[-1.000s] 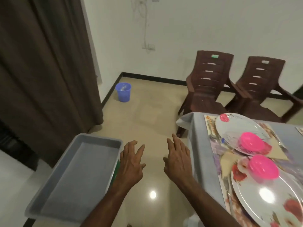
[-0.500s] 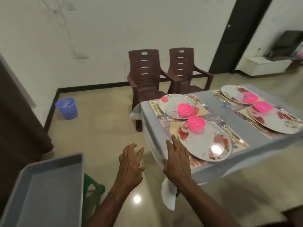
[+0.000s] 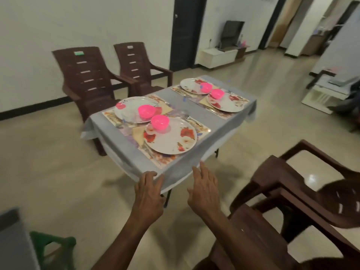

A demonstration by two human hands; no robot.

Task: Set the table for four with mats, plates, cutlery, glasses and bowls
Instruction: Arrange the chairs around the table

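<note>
A small table with a grey cloth (image 3: 196, 106) stands ahead. Floral mats lie on it, the nearest mat (image 3: 165, 158) at the front. Several white floral plates sit on the mats, the nearest plate (image 3: 171, 141) closest to me. A pink bowl (image 3: 160, 122) rests on it, another pink bowl (image 3: 146, 111) on the plate behind, and two more at the far end (image 3: 211, 90). Cutlery (image 3: 191, 121) lies beside the plates, blurred. My left hand (image 3: 149, 193) and my right hand (image 3: 204, 186) hover open with spread fingers near the table's front corner, holding nothing.
Two brown plastic chairs (image 3: 87, 78) stand behind the table by the wall. Stacked brown chairs (image 3: 292, 201) are close on my right. A grey tray (image 3: 11, 240) on a green stool (image 3: 50, 244) sits at the lower left. A TV stand (image 3: 220, 57) is far back.
My view has swung right and back from the tray, so the whole table and the right-hand chairs show. Both hands stay open and raised, now in front of the table's corner.
</note>
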